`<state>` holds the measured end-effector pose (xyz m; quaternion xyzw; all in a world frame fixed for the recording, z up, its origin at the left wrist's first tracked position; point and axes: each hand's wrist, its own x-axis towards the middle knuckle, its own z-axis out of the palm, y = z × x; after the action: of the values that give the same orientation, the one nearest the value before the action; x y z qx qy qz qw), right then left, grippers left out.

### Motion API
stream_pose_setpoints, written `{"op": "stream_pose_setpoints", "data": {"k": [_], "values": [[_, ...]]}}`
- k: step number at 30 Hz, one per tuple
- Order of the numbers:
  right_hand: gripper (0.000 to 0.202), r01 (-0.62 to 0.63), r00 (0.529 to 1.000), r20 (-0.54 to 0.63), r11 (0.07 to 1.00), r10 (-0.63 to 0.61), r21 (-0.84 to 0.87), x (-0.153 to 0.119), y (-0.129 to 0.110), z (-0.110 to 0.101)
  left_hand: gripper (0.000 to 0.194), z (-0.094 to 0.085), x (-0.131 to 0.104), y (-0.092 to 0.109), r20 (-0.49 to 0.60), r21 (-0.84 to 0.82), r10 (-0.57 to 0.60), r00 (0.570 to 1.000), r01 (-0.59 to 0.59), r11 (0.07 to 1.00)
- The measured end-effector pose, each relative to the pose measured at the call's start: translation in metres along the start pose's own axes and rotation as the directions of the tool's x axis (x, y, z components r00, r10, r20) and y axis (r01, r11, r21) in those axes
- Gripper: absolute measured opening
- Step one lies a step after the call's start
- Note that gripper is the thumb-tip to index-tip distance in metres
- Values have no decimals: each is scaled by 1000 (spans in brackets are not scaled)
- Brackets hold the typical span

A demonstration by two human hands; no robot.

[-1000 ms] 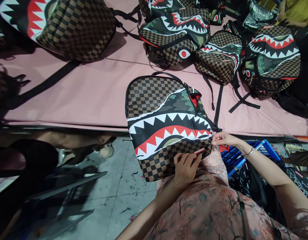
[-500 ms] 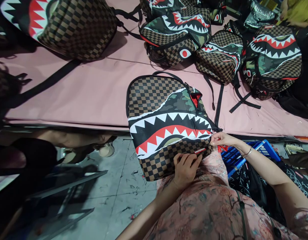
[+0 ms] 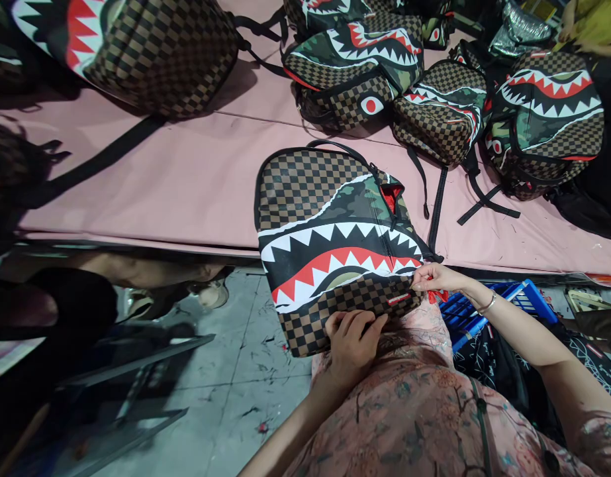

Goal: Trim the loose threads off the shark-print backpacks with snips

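In front of me a backpack with brown-and-black checks, a camouflage patch and a printed shark mouth rests partly on the table edge and partly against my lap. Its small upper pocket gapes, showing red lining. My left hand has its fingers curled over the lower checked edge; what its underside touches is hidden. With thumb and fingertips pinched, my right hand grips the bag's right side near a small red label. A bit of red fabric sticks out below that hand.
Several similar backpacks lie across the pink table, their black straps trailing. Below on the right stands a blue crate beside black patterned bags. A person in yellow is at the far right. Dark metal legs stand on the tiled floor.
My left hand has slid left along the bag's lower edge, uncovering more of the area by the red label. The right hand has moved slightly left, still pinching. The view has shifted a little.
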<state>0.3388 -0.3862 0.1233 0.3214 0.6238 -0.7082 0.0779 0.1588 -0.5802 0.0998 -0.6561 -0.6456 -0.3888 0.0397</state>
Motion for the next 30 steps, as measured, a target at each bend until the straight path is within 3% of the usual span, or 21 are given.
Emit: {"op": "stream_pose_setpoints", "data": {"k": [9,20,30], "values": [[34,11,1000,-3,999,-11,31,8,-6,13,14,1,-2,-2,-30,-14,-50,998,50,999],[33,46,997,-60,989,-55,-139,11,-12,21,10,2,2,-1,-77,-24,-65,995,63,998],[34,39,996,-82,998,-43,-57,8,-7,21,16,1,-2,-7,-9,-16,-104,994,104,994]]}}
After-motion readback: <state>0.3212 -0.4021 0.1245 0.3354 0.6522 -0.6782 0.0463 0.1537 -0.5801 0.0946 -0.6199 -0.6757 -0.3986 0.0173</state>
